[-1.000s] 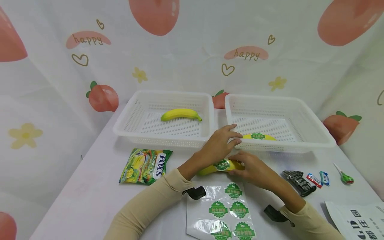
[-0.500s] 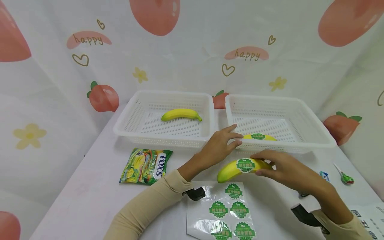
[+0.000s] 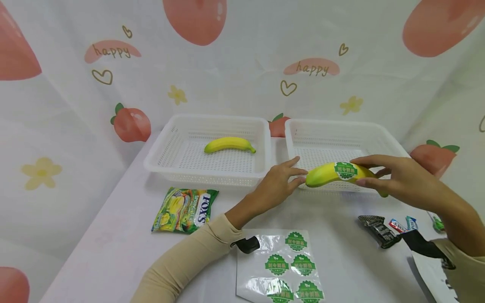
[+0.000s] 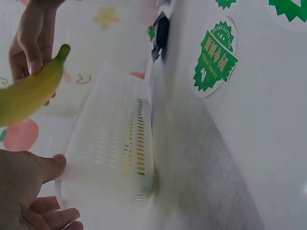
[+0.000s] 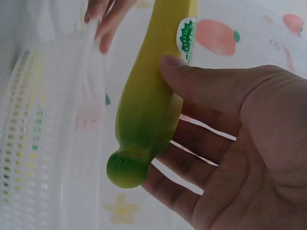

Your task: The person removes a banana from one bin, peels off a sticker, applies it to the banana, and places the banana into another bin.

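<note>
The right basket [image 3: 333, 136], left hand [image 3: 278, 183] and right hand [image 3: 401, 176], with 1 banana [image 3: 326, 174] held aloft by the basket's near side.
The left hand's thumb and fingers straddle the rim, grip unclear; the right hand pinches the banana near its stem: smooth, curved, yellow, green at both ends, 1 white-edged green sticker [image 3: 345, 171].

Head view faces forward-down; wrist views close, sharing held banana [image 4: 29, 96].

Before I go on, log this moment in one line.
right hand: grips stickered banana by right basket | left hand: at same basket's near-left corner | left basket: another banana
</note>
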The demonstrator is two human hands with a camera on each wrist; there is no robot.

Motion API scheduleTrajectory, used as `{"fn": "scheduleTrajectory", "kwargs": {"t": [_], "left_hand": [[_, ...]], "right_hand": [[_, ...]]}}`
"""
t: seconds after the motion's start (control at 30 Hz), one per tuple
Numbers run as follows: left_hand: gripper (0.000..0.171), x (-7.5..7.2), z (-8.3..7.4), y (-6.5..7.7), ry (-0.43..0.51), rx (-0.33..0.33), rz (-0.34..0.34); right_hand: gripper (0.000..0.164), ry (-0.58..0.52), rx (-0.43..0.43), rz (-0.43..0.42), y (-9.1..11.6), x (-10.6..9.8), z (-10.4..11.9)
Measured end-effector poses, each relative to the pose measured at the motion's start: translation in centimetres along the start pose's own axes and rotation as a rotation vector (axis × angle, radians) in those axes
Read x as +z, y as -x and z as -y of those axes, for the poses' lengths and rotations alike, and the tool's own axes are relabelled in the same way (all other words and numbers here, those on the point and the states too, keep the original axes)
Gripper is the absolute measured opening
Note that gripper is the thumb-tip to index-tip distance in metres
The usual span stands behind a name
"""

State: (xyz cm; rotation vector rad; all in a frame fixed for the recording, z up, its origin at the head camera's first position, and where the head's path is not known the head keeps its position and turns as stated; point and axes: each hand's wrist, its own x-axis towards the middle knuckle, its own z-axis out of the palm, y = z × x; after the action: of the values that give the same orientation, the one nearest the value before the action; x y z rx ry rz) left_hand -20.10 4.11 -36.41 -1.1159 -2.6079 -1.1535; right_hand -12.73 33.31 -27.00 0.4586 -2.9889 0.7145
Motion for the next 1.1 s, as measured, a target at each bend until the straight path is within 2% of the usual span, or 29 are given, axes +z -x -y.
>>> {"fn": "scheduleTrajectory", "kwargs": {"t": [0.13,0.3,0.57,0.87,1.0,1.1], "left_hand": [[0.034,0.0,-0.1,0.0,0.000,0.004,-0.003],[0.034,0.0,-0.1,0.0,-0.002,0.009,-0.006],[0.034,0.0,-0.1,0.0,0.001,-0.012,0.002],[0.035,0.1,-0.1,0.1,0.011,-0.019,-0.001],[0.035,0.2,-0.1,0.1,0.017,-0.026,0.002],[0.034,0.2,-0.1,0.1,0.018,-0.031,0.002]], "right_hand": [[0.052,0.029,0.029,0.042,-1.8,-1.1,-0.8],[0.052,0.050,0.016,0.041,-4.4,-2.0,-2.0],[0.060,0.082,0.090,0.108,-8.5,-2.7,-3.8],[0.057,0.072,0.099,0.189,-12.1,-2.2,-5.6],[0.054,0.071,0.086,0.225,-13.2,-1.7,-6.1],[0.054,0.062,0.107,0.272,-13.9,-1.4,-6.6]]}}
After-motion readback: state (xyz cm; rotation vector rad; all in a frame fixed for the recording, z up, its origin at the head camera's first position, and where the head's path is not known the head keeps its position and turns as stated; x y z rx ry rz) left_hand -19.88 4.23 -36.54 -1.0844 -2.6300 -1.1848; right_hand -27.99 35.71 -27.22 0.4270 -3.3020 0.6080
